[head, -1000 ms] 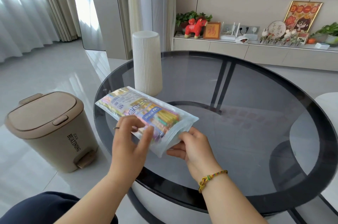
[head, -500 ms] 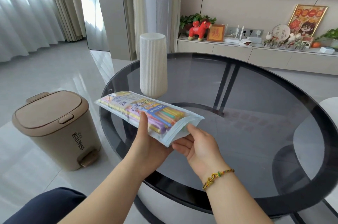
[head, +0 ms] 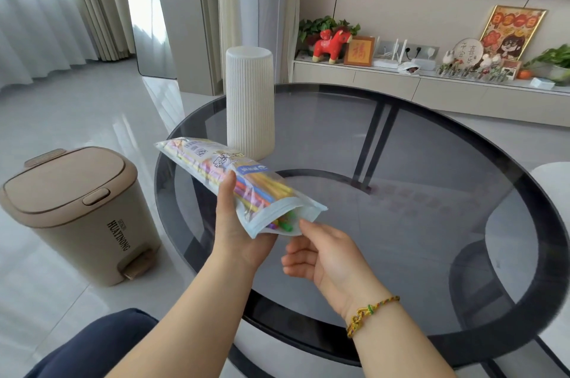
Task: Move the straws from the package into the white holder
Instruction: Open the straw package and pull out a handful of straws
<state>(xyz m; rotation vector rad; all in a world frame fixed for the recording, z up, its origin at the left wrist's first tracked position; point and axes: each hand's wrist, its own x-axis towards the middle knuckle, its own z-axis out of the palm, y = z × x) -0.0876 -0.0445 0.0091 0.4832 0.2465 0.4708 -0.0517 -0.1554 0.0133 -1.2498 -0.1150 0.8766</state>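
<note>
One round glass table | white holder upright | bin beside

package mouth: opened, straw tips exposed | left hand: shifted beneath package | right hand: released from lower edge

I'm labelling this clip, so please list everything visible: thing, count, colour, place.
straw package: one, clear with print, held above table's near left edge
straws: many, multicoloured, inside package
white holder: one, ribbed, upright on table's far left
glass table: one, round, dark
pedal bin: one, beige, floor left of table
TV shelf: one, cream, holding red horse figure, frames, plants
left hand: grips package
right hand: at package's open mouth, bracelet on wrist
</note>
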